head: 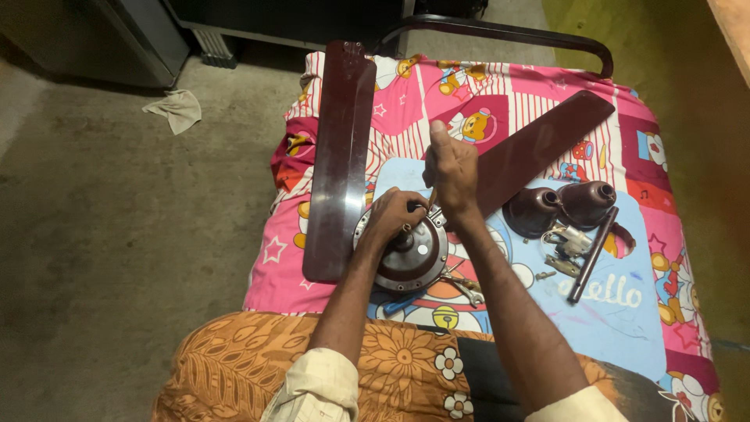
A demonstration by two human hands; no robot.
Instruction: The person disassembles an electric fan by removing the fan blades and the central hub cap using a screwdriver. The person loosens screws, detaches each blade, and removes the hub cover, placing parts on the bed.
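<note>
Dark brown metal, the fan motor [408,254] lay near the front edge of the bed [547,86], on the cartoon-printed sheet. My left hand [394,215] was curled over its hub, steadying it. My right hand [451,173] was closed around a thin tool whose tip met the motor's rim. Two blades [337,156] [539,144] sat at the motor, though I could not tell whether either was fastened. The two canopy cups [558,205], the down rod [592,254] and loose small parts [566,246] lay apart toward the right edge, so I judged much fitting remained.
</note>
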